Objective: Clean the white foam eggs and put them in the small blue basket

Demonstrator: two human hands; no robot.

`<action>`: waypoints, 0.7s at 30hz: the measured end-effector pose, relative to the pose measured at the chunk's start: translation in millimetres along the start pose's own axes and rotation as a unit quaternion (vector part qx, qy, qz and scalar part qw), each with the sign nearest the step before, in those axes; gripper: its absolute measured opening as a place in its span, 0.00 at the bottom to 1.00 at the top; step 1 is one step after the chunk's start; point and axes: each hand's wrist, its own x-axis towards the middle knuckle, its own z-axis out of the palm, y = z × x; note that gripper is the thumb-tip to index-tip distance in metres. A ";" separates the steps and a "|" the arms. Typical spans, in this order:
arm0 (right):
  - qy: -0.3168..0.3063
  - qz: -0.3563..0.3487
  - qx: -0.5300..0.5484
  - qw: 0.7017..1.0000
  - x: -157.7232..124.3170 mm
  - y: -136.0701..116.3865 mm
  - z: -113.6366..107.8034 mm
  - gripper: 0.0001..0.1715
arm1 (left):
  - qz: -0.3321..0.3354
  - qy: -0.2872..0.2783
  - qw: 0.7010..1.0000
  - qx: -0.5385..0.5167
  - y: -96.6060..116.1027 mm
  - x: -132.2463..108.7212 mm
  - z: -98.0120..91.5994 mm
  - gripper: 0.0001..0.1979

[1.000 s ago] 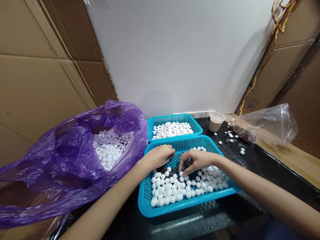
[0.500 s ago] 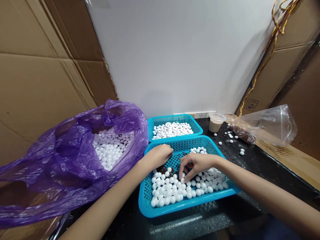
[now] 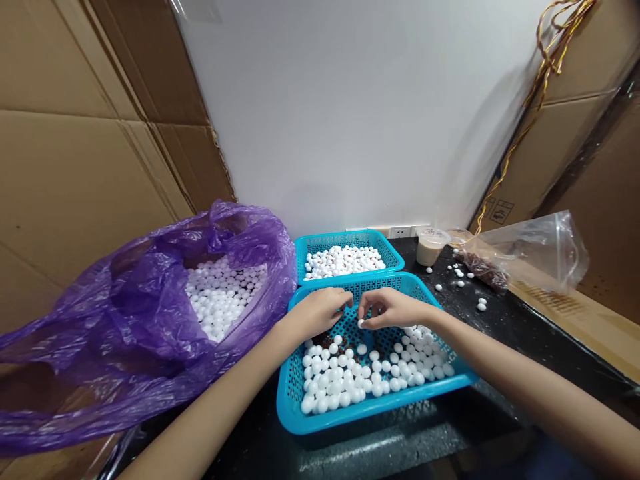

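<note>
A blue plastic basket (image 3: 295, 393) stands in front of me with several white foam balls (image 3: 350, 380) and a few dark brown bits (image 3: 330, 341) inside. My right hand (image 3: 390, 308) hovers over the basket's far half and pinches one white ball (image 3: 361, 324) between its fingertips. My left hand (image 3: 323, 310) is just beside it, fingers curled closed; whether anything is in them is hidden. The two hands nearly touch above the basket.
A second blue basket (image 3: 305, 243) of white balls stands behind the first. A purple plastic bag (image 3: 125, 313) of white balls lies at the left. At the right are a lidded cup (image 3: 429, 245), a clear bag with brown bits (image 3: 525, 257), loose balls (image 3: 483, 305) and cardboard walls.
My right hand rose from among the balls with one white ball pinched and moved up and left, close to my left hand. The left hand stayed almost where it was.
</note>
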 end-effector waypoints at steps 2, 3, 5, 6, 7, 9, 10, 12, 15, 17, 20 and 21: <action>0.028 0.005 -0.028 0.999 1.5 2.9 -0.1 0.08 | 0.007 0.000 1.000 -0.010 1.3 -0.1 -1.3 0.10; 0.040 0.007 -0.046 0.998 2.2 4.2 -0.4 0.07 | 0.011 -0.002 1.000 -0.015 2.2 -0.2 -2.1 0.10; 0.058 0.009 -0.072 0.996 3.6 6.7 -1.0 0.06 | 0.019 -0.008 1.000 -0.023 4.1 -0.5 -3.7 0.09; 0.063 0.010 -0.077 0.995 4.3 8.0 -1.4 0.06 | 0.022 -0.013 0.999 -0.027 4.8 -0.9 -4.3 0.10; 0.066 0.010 -0.080 0.995 4.8 9.5 -1.7 0.06 | 0.025 -0.018 0.999 -0.031 5.4 -1.3 -4.8 0.10; 0.069 0.010 -0.086 0.994 5.5 12.3 -2.2 0.06 | 0.032 -0.030 0.998 -0.040 6.1 -2.5 -5.0 0.13; 0.069 0.010 -0.089 0.994 5.6 13.5 -2.4 0.06 | 0.035 -0.035 0.998 -0.043 6.4 -3.2 -4.9 0.14; 0.068 0.008 -0.094 0.993 5.5 15.3 -2.5 0.05 | 0.036 -0.038 0.998 -0.043 7.1 -4.4 -4.7 0.16; 0.067 0.002 -0.096 0.993 4.9 16.0 -2.8 0.05 | 0.019 -0.028 0.999 -0.024 8.2 -4.9 -4.5 0.16; 0.068 0.000 -0.098 0.993 4.4 15.7 -3.0 0.04 | -0.001 -0.021 1.000 -0.005 8.5 -4.4 -4.8 0.15; 0.069 -0.001 -0.098 0.993 3.7 15.3 -3.4 0.04 | -0.020 -0.031 0.999 0.000 8.1 -3.6 -5.8 0.11; 0.069 -0.001 -0.098 0.993 3.6 15.3 -3.5 0.04 | -0.022 -0.038 0.999 -0.005 7.9 -3.5 -6.1 0.10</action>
